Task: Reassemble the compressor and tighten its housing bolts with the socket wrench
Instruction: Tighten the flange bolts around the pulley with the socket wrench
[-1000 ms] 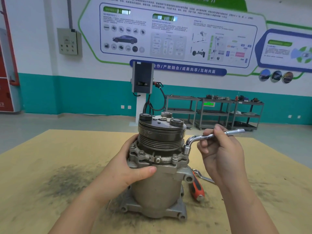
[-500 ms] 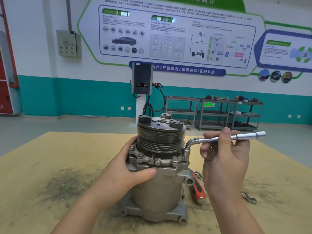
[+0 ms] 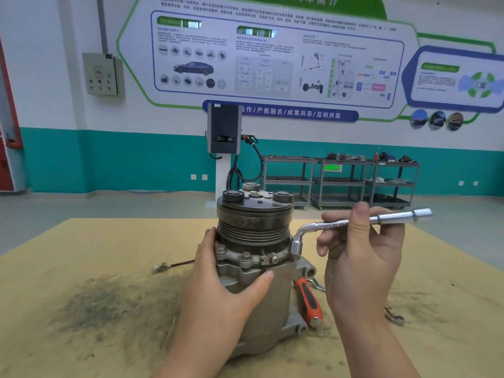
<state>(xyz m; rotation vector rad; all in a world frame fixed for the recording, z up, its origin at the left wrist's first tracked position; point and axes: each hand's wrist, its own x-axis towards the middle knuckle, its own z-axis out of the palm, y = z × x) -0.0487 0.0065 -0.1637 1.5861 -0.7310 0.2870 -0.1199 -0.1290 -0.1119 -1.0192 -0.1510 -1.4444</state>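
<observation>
Standing: compressor (image 3: pixel 261 290), upright near the middle of the tan surface (image 3: pixel 81 268), pulley end up, mounting ears down.
Left hand (image 3: pixel 218 293): wrapped round the compressor's left side, thumb laid across the front of the grey housing, fingers hidden behind the body.
Right hand (image 3: pixel 360 266): curled on the socket wrench (image 3: pixel 338 222), thumb pressed over the top of its horizontal handle, fingers folded beneath.
Socket wrench: L-shaped and chromed, socket end turned down and seated on a bolt at the right edge of the housing flange, handle reaching out to the right, free end past the thumb.
Housing bolts (image 3: pixel 246 257): two seen upright on the front of the flange, just beside the left thumb.
Screwdriver (image 3: pixel 308 301): red and black handle, laid on the surface against the compressor's lower right.
Small spanner (image 3: pixel 394 316): flat on the surface, right of the right wrist.
Stain (image 3: pixel 106 304): dark patch on the surface, left of the compressor.
</observation>
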